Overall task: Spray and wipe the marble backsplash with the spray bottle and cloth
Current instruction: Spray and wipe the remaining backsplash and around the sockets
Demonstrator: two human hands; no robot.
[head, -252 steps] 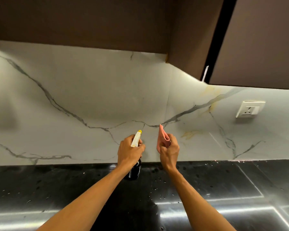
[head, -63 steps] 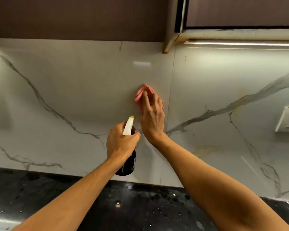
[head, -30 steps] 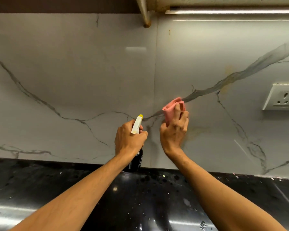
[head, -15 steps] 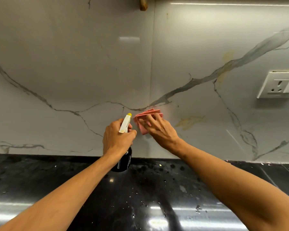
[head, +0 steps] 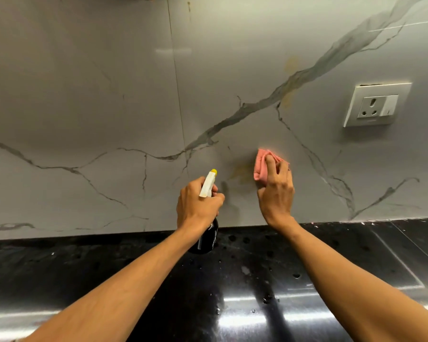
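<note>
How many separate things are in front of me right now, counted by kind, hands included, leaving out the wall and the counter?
hands: 2, the left hand and the right hand
spray bottle: 1
cloth: 1
wall socket: 1
total: 5

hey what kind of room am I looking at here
Most likely a home kitchen: a veined marble backsplash rises behind a glossy black countertop, with a wall socket set into the marble.

Pink cloth (head: 260, 169) on backsplash (head: 84, 95) (bottle (head: 206, 241) beside)
</note>
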